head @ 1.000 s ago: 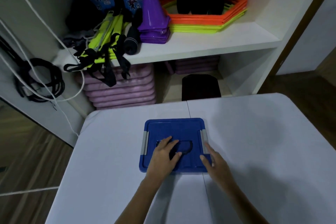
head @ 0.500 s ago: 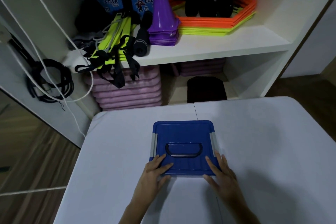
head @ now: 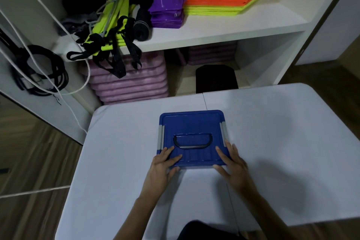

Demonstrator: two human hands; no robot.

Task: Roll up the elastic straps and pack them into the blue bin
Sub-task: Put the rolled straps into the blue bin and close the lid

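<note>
STEP: open blue bin (head: 191, 138), lid on, frame centre on bench (head: 272, 142) | HANDS: left hand (head: 162, 163) and right hand (head: 232, 161) released, fingers flat on lid's near corners | STRAPS: elastic straps (head: 109, 45) upper left on shelf (head: 214, 33) (unrolled) | ADVICE: release both grey side latches (head: 160, 136) evenly before lifting.

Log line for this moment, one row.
bin: lid on, table | left hand: near-left lid corner | right hand: near-right corner | straps: shelf, unpacked
</note>
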